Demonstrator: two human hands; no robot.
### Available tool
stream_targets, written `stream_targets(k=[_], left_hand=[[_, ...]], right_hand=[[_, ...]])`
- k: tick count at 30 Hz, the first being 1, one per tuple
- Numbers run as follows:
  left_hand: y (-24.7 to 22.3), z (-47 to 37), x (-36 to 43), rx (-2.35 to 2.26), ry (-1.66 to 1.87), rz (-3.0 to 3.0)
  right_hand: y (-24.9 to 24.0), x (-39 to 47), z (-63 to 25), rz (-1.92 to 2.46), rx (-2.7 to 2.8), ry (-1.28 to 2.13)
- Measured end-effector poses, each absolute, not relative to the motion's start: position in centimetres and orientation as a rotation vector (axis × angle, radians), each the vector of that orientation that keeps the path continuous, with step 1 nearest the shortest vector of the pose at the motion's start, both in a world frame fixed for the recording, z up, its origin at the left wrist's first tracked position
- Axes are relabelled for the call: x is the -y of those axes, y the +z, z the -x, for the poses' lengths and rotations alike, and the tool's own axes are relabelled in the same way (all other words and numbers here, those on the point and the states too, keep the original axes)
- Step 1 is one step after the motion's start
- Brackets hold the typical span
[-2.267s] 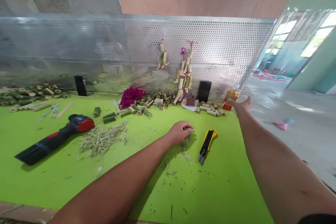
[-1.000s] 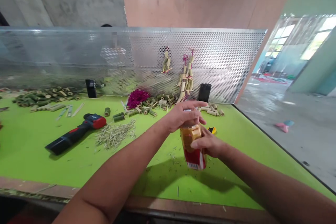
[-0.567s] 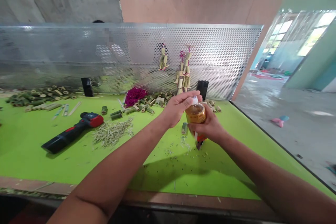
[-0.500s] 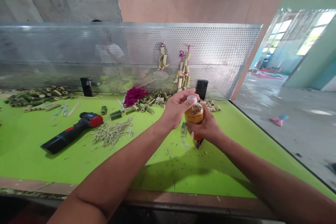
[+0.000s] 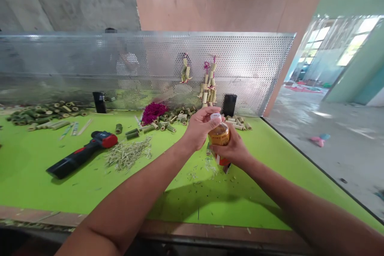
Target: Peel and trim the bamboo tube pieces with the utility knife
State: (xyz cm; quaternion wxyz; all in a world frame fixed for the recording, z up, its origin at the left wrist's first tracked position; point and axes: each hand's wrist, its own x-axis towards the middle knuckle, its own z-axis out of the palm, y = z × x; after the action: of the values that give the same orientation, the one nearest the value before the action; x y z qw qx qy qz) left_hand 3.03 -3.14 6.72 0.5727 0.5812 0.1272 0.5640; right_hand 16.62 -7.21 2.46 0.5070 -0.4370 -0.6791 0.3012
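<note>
A power tool (image 5: 85, 150) lies beside pale shavings (image 5: 127, 154). Purple string (image 5: 154, 113) touches bamboo pieces (image 5: 182, 117); two dark slabs (image 5: 229, 105) stand before a perforated panel (image 5: 249, 68).

Your right hand (image 5: 237, 150) brought bottle (image 5: 220, 140) from far right side of green table (image 5: 30, 192) to spot in front of you. Your left hand (image 5: 198, 129) let go of bamboo piece (image 5: 208, 149); fingers now on white cap (image 5: 215, 116). Most of knife (image 5: 227, 169), in plain sight before, now hidden.
</note>
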Motion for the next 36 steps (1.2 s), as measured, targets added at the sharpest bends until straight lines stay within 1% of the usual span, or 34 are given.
stream_targets(k=[3,7,9,15,21,23,29,33,36], left_hand=[[6.8,-3.1,3.5,-0.325,1.340,-1.373],[7.2,-2.1,3.1,-0.150,1.124,-1.449],[7.1,-1.8,2.6,-0.120,1.057,-1.431],[6.3,-2.4,2.1,-0.279,1.211,-1.344],[6.4,-1.5,2.1,-0.122,1.053,-1.435],[6.4,-1.3,1.9,-0.119,1.045,-1.417],[6.1,-2.8,2.5,-0.242,1.236,-1.226],[6.0,-3.0,2.7,-0.349,1.177,-1.218],[5.8,-2.4,2.4,-0.267,1.110,-1.294]], right_hand=[[2.7,7.4,-16.5,1.126,1.637,0.679],[2.9,7.8,-16.5,1.081,1.567,0.871],[2.9,7.8,-16.4,1.074,1.557,0.895],[2.3,7.4,-16.3,1.111,1.631,0.770],[2.4,7.7,-16.4,1.114,1.535,0.971],[2.5,7.7,-16.3,1.083,1.537,0.966],[2.3,7.6,-16.2,1.031,1.616,0.860],[2.1,7.7,-16.2,1.045,1.611,0.865],[2.3,7.8,-16.1,1.102,1.565,0.924]])
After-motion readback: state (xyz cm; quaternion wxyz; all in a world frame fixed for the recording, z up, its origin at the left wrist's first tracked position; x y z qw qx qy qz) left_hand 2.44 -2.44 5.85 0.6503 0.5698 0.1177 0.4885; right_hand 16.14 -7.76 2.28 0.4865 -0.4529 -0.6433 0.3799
